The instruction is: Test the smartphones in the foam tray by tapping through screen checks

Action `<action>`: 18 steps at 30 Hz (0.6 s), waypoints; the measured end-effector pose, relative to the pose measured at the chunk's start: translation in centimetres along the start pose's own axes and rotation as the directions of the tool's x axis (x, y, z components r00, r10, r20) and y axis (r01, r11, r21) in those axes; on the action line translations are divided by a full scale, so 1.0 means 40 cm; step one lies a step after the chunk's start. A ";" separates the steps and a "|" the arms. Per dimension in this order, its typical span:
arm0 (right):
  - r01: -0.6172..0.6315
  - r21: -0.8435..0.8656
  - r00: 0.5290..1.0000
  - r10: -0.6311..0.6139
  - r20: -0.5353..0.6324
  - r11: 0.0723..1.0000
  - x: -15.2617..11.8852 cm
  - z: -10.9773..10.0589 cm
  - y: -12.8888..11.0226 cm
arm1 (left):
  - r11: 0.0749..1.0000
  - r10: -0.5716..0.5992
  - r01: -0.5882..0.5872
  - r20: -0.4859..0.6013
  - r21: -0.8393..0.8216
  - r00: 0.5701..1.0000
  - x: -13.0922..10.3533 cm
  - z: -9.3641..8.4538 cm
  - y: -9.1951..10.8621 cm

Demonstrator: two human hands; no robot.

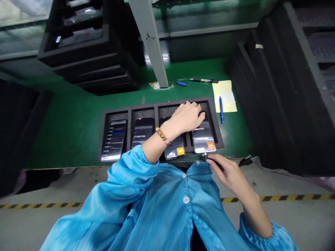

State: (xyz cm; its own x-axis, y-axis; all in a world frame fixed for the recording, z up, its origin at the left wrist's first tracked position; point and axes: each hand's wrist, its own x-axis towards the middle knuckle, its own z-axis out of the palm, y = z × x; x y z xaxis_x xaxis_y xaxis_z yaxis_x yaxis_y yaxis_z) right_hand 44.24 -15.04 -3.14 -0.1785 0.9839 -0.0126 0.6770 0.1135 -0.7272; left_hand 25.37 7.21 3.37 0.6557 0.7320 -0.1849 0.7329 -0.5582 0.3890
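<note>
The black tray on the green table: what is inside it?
Inside the tray lie four phones. The left hand and arm cover parts of three of them, so what is beneath cannot be seen.

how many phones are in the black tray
4 in the tray, one per compartment: leftmost phone, second phone, third phone partly under the left forearm, and rightmost phone, its top by the left hand.

From here I see open green surface (70,118) left of the phone tray (222,139), while the grey post (149,38) and dark stacked trays (96,66) block the far side.
</note>
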 end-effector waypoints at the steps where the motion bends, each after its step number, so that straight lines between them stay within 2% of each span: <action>1: 0.003 0.007 1.000 -0.002 -0.013 1.000 0.000 0.000 0.002 | 1.000 -0.005 0.005 -0.005 -0.003 1.000 0.000 0.001 0.000; 4: 0.018 0.009 0.999 -0.017 -0.045 1.000 -0.002 -0.001 0.006 | 1.000 -0.015 0.015 -0.004 -0.006 1.000 0.005 0.001 -0.003; 8: 0.037 -0.001 0.999 -0.037 -0.017 0.999 0.003 -0.007 0.006 | 0.999 -0.022 0.022 -0.002 -0.031 1.000 0.017 -0.002 -0.007; 12: 0.010 -0.005 1.000 -0.010 -0.005 1.000 0.009 -0.014 -0.001 | 0.998 -0.020 0.020 -0.003 -0.052 1.000 0.026 -0.007 -0.008; 18: -0.044 -0.028 0.998 0.043 -0.036 0.999 0.009 -0.007 -0.003 | 0.991 -0.101 0.100 -0.007 -0.090 0.995 0.026 -0.009 0.006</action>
State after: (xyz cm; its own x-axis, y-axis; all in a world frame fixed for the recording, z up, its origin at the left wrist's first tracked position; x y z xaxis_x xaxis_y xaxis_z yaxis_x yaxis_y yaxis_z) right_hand 44.27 -14.68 -2.86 -0.1231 0.9922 -0.0193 0.7039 0.0736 -0.7065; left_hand 26.16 7.96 3.58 0.5766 0.7878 -0.2167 0.7757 -0.4445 0.4479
